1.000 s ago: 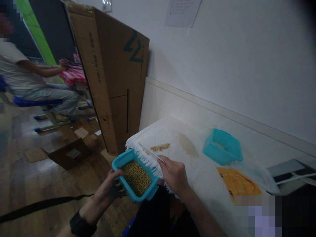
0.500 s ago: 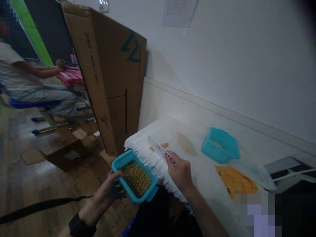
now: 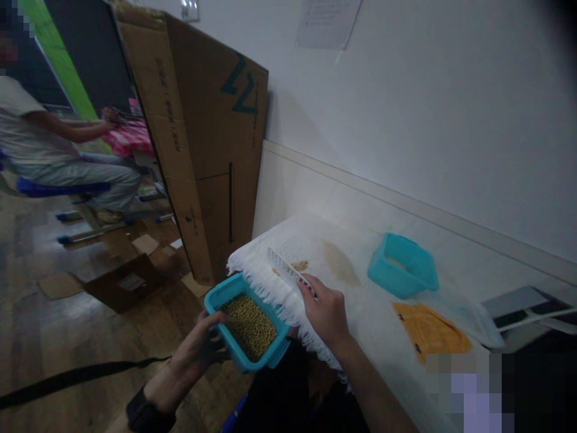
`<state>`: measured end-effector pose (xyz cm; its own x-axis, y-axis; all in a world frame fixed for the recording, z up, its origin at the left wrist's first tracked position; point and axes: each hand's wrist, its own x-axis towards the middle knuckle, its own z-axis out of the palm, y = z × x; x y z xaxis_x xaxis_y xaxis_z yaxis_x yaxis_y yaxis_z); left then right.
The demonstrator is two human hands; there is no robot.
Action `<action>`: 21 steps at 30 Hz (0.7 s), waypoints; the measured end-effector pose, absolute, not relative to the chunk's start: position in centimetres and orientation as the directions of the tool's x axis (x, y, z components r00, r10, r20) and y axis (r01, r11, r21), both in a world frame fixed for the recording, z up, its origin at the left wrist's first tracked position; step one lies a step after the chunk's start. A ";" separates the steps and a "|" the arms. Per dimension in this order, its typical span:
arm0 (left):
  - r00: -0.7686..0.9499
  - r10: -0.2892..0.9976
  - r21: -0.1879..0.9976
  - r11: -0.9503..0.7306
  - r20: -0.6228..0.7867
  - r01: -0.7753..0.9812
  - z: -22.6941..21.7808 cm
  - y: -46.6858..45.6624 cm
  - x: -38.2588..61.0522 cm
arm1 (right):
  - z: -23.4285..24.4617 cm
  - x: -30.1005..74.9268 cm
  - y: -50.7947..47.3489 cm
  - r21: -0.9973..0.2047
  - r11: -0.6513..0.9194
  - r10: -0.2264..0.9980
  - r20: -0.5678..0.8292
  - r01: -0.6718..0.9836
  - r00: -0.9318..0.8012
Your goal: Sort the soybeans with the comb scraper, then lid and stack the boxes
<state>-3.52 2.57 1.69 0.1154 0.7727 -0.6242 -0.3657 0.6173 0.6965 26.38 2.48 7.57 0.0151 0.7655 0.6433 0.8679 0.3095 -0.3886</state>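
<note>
My left hand (image 3: 202, 344) grips the near left side of a turquoise plastic container (image 3: 282, 337), its thumb over the rim. Round yellowish beans (image 3: 250, 328) lie in this tilted container, which is just off the table edge. In my right hand (image 3: 327, 313) is a white comb (image 3: 286, 269), pinched at one end and held on edge over the white fringed cloth (image 3: 306, 231). Right behind the comb, a small pile of beans (image 3: 300, 264) lies on the cloth. Farther right, pale small grains (image 3: 341, 263) are spread out.
A second turquoise container (image 3: 403, 267) stands at the right, with something pale inside. Near it lie an orange packet (image 3: 433, 331) and a clear plastic bag (image 3: 473, 316). A tall cardboard box (image 3: 211, 132) rises beyond the table's left end. A seated person (image 3: 49, 132) is at far left.
My right hand and the comb have shifted slightly left, toward the container. My left hand and the container of beans stay in place.
</note>
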 end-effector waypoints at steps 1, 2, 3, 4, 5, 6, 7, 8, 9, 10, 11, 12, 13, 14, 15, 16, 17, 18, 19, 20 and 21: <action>0.116 0.772 0.696 0.618 -0.625 -0.366 1.7 2.6 -3.5 | 7.6 26.4 2.6 -0.392 0.310 0.766 0.643 0.866 0.017; 0.115 0.771 0.696 0.619 -0.626 -0.363 1.6 2.5 -3.6 | 7.6 26.5 2.6 -0.393 0.309 0.766 0.643 0.866 0.018; 0.116 0.773 0.699 0.617 -0.623 -0.362 1.6 2.5 -3.6 | 7.6 26.6 2.7 -0.393 0.306 0.768 0.641 0.867 0.019; 0.116 0.777 0.703 0.613 -0.619 -0.359 1.5 2.5 -3.6 | 7.6 26.7 2.8 -0.392 0.302 0.771 0.636 0.869 0.019; 0.114 0.780 0.708 0.610 -0.615 -0.355 1.5 2.5 -3.6 | 7.6 26.8 2.9 -0.390 0.300 0.775 0.631 0.870 0.016; 0.116 0.782 0.710 0.609 -0.613 -0.353 1.4 2.5 -3.6 | 7.5 26.8 2.9 -0.389 0.300 0.779 0.627 0.871 0.012; 0.118 0.780 0.709 0.611 -0.614 -0.353 1.4 2.5 -3.6 | 7.5 26.9 3.0 -0.387 0.303 0.779 0.627 0.871 0.007; 0.120 0.777 0.705 0.616 -0.618 -0.353 1.4 2.5 -3.5 | 7.5 26.9 3.0 -0.384 0.310 0.775 0.632 0.870 0.003; 0.121 0.773 0.701 0.620 -0.623 -0.353 1.4 2.5 -3.5 | 7.5 26.8 3.0 -0.382 0.319 0.767 0.641 0.868 0.000; 0.123 0.771 0.698 0.622 -0.625 -0.354 1.4 2.6 -3.5 | 7.4 26.8 3.0 -0.378 0.330 0.757 0.653 0.865 -0.003; 0.125 0.772 0.698 0.621 -0.623 -0.356 1.4 2.6 -3.5 | 7.4 26.7 2.9 -0.373 0.339 0.747 0.665 0.864 -0.006; 0.129 0.774 0.700 0.619 -0.619 -0.357 1.4 2.6 -3.5 | 7.5 26.6 2.9 -0.367 0.345 0.742 0.671 0.864 -0.011; 0.128 0.777 0.702 0.616 -0.616 -0.356 1.4 2.5 -3.5 | 7.5 26.6 2.9 -0.359 0.345 0.742 0.670 0.867 -0.018; 0.127 0.779 0.705 0.614 -0.614 -0.356 1.4 2.5 -3.5 | 7.5 26.5 2.9 -0.349 0.340 0.746 0.666 0.873 -0.025; 0.125 0.780 0.706 0.612 -0.613 -0.357 1.5 2.5 -3.5 | 7.5 26.5 2.9 -0.338 0.333 0.751 0.660 0.880 -0.031; 0.125 0.780 0.706 0.612 -0.613 -0.356 1.5 2.5 -3.6 | 7.6 26.4 3.0 -0.328 0.327 0.754 0.656 0.886 -0.036; 0.125 0.780 0.706 0.613 -0.614 -0.355 1.5 2.5 -3.6 | 7.6 26.4 3.0 -0.319 0.324 0.754 0.656 0.891 -0.039; 0.126 0.777 0.704 0.616 -0.617 -0.354 1.5 2.5 -3.6 | 7.6 26.4 3.0 -0.313 0.324 0.750 0.660 0.893 -0.041; 0.126 0.773 0.700 0.620 -0.622 -0.353 1.5 2.4 -3.6 | 7.6 26.4 3.0 -0.310 0.326 0.745 0.666 0.893 -0.042; 0.125 0.769 0.697 0.625 -0.627 -0.352 1.6 2.4 -3.6 | 7.6 26.4 2.9 -0.308 0.328 0.742 0.669 0.893 -0.042; 0.121 0.766 0.695 0.628 -0.631 -0.350 1.6 2.4 -3.6 | 7.6 26.4 2.9 -0.308 0.328 0.741 0.670 0.893 -0.041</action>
